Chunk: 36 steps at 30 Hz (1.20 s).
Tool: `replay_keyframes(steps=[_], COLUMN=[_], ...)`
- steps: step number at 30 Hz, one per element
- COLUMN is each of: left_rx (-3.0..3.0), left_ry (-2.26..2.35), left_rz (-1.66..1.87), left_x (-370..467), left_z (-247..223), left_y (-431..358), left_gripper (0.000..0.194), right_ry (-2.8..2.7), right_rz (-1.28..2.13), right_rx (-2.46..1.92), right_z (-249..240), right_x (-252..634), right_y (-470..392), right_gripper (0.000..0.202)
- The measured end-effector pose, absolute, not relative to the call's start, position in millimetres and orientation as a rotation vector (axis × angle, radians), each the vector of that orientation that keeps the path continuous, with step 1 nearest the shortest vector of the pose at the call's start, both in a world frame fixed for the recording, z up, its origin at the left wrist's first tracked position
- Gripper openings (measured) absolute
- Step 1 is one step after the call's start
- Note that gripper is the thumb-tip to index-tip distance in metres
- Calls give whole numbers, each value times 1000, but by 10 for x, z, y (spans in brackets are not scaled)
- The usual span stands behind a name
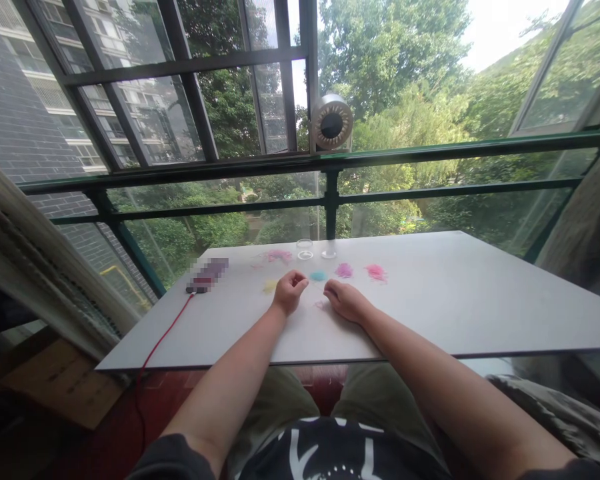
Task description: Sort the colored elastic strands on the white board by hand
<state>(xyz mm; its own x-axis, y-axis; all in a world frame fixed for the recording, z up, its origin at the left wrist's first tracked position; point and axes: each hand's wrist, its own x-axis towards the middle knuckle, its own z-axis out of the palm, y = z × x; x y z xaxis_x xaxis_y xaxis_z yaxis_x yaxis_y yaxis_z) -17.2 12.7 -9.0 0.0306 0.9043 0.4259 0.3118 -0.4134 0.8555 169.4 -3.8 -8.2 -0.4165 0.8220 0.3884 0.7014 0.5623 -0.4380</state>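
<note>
Six coloured piles [344,270], two clear pieces [305,255]

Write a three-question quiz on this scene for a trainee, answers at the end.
1. Which small loose heap lies furthest right on the white rectangular table?
A) teal heap
B) purple heap
C) pink-red heap

2. True or false: the thin red cable lies wholly on the table.

3. Fill in: the small loose yellow heap is nearest the person's ____ hand.

Key:
1. C
2. False; it drops over the table's near edge.
3. Left; the left hand is right beside that heap.
</note>
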Motion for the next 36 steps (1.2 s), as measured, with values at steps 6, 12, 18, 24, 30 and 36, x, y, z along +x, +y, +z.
replay_keyframes(steps=[6,12,18,24,30,36], left_rx=[1638,2075,2206,2188,2107,2155], left_ry=[1277,1190,1170,1214,1263,1210], left_rz=[1534,1136,970,1003,1092,1043], left_x=[-223,-131,-77,-92,-127,-111], left_z=[-79,-45,-5,8,-11,-9], left_y=[170,10,-53,-55,-16,-29], left_gripper=[14,17,15,14,14,16], right_ry=[-2219,-2197,-2219,-2159,-2059,-2039], right_rz=[276,347,322,386,440,507], right_rx=[-1217,-1182,-1114,-1092,-1100,-1094], right_z=[-71,-78,-83,-64,-77,-84], right_x=[1699,1701,1710,1711,1747,1766], right_y=[-53,-67,-61,-59,-15,-25], right_gripper=[10,16,12,13,12,14])
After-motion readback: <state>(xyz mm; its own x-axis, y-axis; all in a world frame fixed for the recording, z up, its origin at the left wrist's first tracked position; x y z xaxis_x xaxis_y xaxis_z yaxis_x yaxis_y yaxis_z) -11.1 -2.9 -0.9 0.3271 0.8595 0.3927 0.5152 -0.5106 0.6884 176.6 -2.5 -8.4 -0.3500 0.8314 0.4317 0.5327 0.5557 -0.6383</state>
